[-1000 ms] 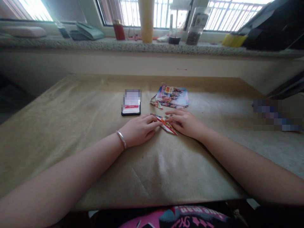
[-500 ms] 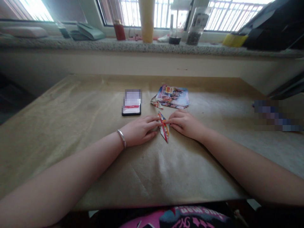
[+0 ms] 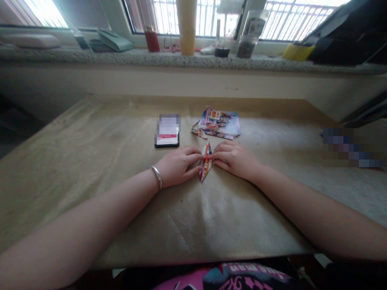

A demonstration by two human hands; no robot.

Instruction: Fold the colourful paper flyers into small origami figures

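A narrow folded piece of colourful printed paper lies on the brown paper-covered table, pointing toward me. My left hand, with a silver bracelet on its wrist, pinches the paper's left side with curled fingers. My right hand grips the paper's right side, fingertips meeting the left hand's at the fold. Just behind the hands lies a stack of colourful printed sheets with a small folded scrap at its left corner.
A phone lies screen up left of the stack. A blurred item rests at the table's right edge. The stone windowsill behind holds a red cup, a yellow cylinder, jars and a teal case.
The folded paper has swung from slanting right to nearly upright and pointing slightly left between the fingers. Both hands stayed in place on it.
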